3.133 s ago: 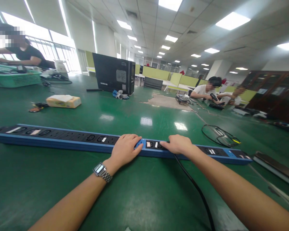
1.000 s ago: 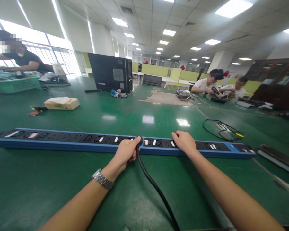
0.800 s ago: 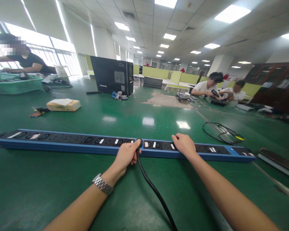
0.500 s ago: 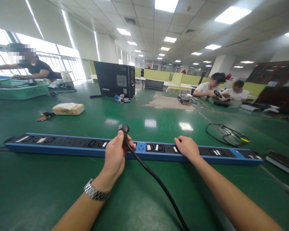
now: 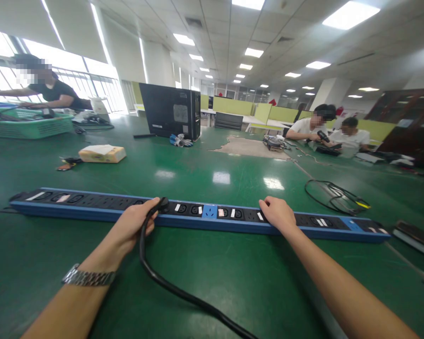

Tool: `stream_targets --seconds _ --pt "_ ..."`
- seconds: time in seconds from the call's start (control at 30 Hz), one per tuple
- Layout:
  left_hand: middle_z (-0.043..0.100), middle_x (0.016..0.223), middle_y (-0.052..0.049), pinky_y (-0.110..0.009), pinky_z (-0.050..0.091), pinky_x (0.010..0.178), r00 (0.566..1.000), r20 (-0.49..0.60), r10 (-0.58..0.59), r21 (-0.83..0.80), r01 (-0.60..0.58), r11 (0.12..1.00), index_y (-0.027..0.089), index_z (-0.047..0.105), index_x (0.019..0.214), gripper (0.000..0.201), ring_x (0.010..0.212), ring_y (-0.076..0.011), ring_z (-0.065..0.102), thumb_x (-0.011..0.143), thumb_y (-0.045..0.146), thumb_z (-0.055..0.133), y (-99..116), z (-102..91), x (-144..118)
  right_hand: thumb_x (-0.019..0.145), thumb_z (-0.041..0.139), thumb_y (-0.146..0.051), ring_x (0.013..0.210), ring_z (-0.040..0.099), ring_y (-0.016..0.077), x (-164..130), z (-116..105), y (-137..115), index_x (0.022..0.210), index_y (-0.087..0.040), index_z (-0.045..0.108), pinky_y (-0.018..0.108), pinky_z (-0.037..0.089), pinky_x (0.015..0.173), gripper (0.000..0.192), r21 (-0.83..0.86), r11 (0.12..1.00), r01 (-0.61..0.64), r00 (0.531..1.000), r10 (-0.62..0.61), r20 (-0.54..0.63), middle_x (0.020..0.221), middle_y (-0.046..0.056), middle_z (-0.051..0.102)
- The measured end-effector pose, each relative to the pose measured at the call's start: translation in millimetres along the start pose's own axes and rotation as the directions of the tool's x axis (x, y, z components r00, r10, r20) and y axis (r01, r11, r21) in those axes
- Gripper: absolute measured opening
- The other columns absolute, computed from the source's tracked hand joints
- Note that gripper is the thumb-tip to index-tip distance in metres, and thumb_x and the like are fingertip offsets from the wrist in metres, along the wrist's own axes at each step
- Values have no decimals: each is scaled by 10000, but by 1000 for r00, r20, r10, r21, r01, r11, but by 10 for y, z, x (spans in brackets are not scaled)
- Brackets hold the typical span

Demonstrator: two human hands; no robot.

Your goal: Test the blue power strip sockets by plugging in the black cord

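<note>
**Counts on the bench**

I count one power strip [image 5: 92, 203] and one black plug [image 5: 161, 204] on one cable [image 5: 169, 289]. I see two hands of my own, left [image 5: 132, 227] and right [image 5: 279, 214], and one watch [image 5: 88, 278]. There are three other people: one [image 5: 53, 92] far left, two [image 5: 313, 127] [image 5: 353, 136] far right. One computer case [image 5: 171, 110], one green basket [image 5: 28, 127], one tissue box [image 5: 102, 153], one loose wire coil [image 5: 334, 195].

Bare desk [image 5: 212, 278] lies open before the power strip [image 5: 92, 203]. The black cable [image 5: 169, 288] loops across it. Behind, a coiled wire [image 5: 334, 195] lies to the right.
</note>
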State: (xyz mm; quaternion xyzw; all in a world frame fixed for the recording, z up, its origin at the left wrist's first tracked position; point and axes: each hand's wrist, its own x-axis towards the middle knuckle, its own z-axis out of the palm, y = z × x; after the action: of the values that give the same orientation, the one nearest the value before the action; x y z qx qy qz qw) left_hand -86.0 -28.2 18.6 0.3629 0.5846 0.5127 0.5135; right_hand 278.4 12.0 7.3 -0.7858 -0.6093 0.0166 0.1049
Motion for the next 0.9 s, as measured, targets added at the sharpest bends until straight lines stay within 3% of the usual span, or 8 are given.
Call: stream_targets --seconds 0.13,0.4,0.47,0.57,0.63,0.7,0.8,0.9 --pt "350 370 65 -171 243 309 1000 21 18 -1 -18 1000 173 435 506 438 308 -53 310 708 480 674 -17 20 51 899 350 -497 845 638 200 1 7 4 836 -241 706 257 396 652 443 1 1000 3 1000 -3 0 914 72 714" --pt "449 379 8 -195 296 344 994 -32 105 286 -91 954 147 532 524 488 337 -94 409 709 585 642 -151 -19 108 904 354 -482 861 649 205 -4 6 15 843 -232 702 257 393 641 432 0 1000 12 1000 -12 -18 922 69 720" --pt "462 388 3 -195 313 356 995 -26 101 268 -91 959 141 547 540 465 347 -93 418 722 559 644 -139 -24 83 906 354 -485 869 653 209 -5 3 11 843 -231 703 259 396 639 437 4 1000 9 1000 -9 -16 928 72 721" --pt "419 387 33 -180 286 356 992 -17 122 73 -120 990 147 519 539 416 341 -66 370 732 488 658 -53 28 6 905 351 -483 871 655 209 -9 4 5 856 -236 704 257 395 633 433 10 1000 6 1000 -6 -22 932 70 723" --pt "359 377 62 -172 252 351 986 0 167 -87 -166 982 158 492 540 402 331 -49 315 749 466 644 17 131 -66 905 353 -480 868 655 207 -12 8 5 860 -238 705 255 395 633 430 8 1000 8 1000 -7 -31 930 70 724" --pt "315 363 78 -171 225 348 983 62 174 -148 -164 975 163 490 556 397 322 -46 277 771 471 618 55 295 -137 905 359 -479 865 656 207 -15 12 7 859 -235 707 254 397 636 428 3 1000 11 999 -11 -38 926 73 724" --pt "340 352 63 -180 213 343 983 150 105 -37 -101 994 165 499 555 423 315 -58 295 768 516 600 11 606 -207 908 360 -473 864 654 205 -19 13 9 863 -235 713 251 401 643 428 2 1000 13 999 -13 -44 918 74 723" --pt "388 322 25 -200 219 337 972 199 123 166 -157 974 170 497 508 483 300 -80 332 784 562 548 -89 867 -231 909 354 -470 859 649 202 -20 10 11 864 -240 718 251 404 651 433 6 1000 11 999 -11 -37 916 74 721"
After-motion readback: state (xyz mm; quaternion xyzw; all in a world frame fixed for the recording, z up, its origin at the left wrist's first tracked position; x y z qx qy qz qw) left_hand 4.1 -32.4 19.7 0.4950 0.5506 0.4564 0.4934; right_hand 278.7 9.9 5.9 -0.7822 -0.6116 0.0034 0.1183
